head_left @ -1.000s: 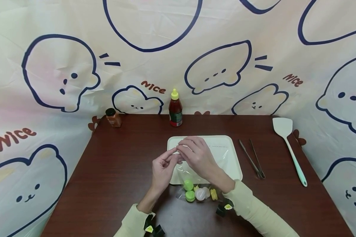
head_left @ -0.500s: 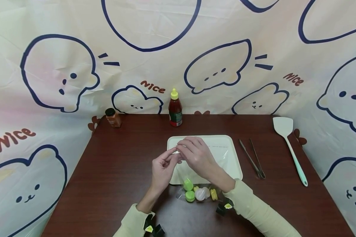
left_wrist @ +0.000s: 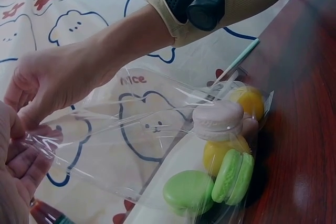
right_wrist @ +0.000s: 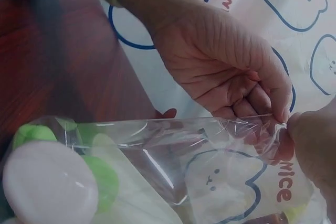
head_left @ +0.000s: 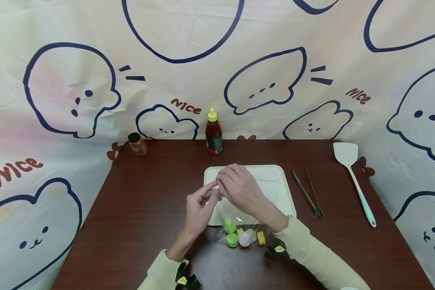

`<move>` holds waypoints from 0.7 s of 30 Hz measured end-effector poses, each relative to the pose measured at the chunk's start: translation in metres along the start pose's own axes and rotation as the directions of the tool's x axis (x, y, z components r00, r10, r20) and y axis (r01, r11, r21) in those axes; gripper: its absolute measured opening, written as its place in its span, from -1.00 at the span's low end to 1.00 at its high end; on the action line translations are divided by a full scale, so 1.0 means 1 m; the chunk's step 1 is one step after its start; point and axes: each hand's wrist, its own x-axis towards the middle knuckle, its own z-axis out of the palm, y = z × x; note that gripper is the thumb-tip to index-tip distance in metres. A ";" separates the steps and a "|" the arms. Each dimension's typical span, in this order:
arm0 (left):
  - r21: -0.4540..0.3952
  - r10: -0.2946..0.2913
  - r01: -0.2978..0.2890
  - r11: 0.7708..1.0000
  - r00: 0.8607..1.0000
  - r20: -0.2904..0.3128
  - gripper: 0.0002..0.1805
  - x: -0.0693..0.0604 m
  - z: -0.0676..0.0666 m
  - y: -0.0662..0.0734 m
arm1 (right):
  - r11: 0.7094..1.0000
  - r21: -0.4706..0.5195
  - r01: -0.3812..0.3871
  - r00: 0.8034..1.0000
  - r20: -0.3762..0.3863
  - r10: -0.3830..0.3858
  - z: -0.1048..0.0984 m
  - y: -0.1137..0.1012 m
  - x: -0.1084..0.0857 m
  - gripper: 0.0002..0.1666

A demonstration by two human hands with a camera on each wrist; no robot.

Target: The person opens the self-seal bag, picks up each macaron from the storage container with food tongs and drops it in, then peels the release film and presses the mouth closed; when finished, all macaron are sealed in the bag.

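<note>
In the head view, my left hand (head_left: 198,210) and right hand (head_left: 242,192) meet over the white tray (head_left: 278,183). Their fingertips pinch the gathered mouth of a clear plastic bag (left_wrist: 110,156). The bag hangs down toward me, its filled end by the tray's near edge. Inside are green macarons (left_wrist: 188,191), a pale macaron (left_wrist: 218,119) and yellow ones (left_wrist: 249,103). The left wrist view shows the film stretched from the fingers to the macarons. Seen from the right wrist, the left thumb and fingers squeeze the crumpled film. Overlapping fingers partly hide the bag's mouth.
Metal tongs (head_left: 309,197) lie right of the tray, and a white spatula (head_left: 359,189) with a mint handle lies farther right. A red sauce bottle (head_left: 214,135) with a yellow cap stands behind the tray. A black-lidded spice jar (head_left: 139,146) stands at the back left.
The right hand has shifted slightly, its fingers still at the bag's mouth. The left hand and the bag stay nearly in place.
</note>
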 end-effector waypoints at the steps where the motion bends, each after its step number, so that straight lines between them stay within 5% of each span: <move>1: -0.002 0.000 0.000 1.000 1.000 0.003 -0.69 0.000 0.000 0.001 | 1.000 0.017 -0.012 1.000 -0.003 0.012 0.000 0.000 0.000 -0.92; 11: 0.006 0.005 -0.005 1.000 1.000 0.006 -0.68 -0.001 -0.001 0.001 | 0.950 0.251 -0.187 0.982 0.043 0.182 0.000 0.000 -0.001 -0.93; 21: 0.003 0.025 -0.025 1.000 1.000 -0.006 -0.70 -0.001 0.002 0.000 | 0.891 0.360 -0.275 0.959 0.037 0.281 -0.001 -0.001 -0.002 -0.94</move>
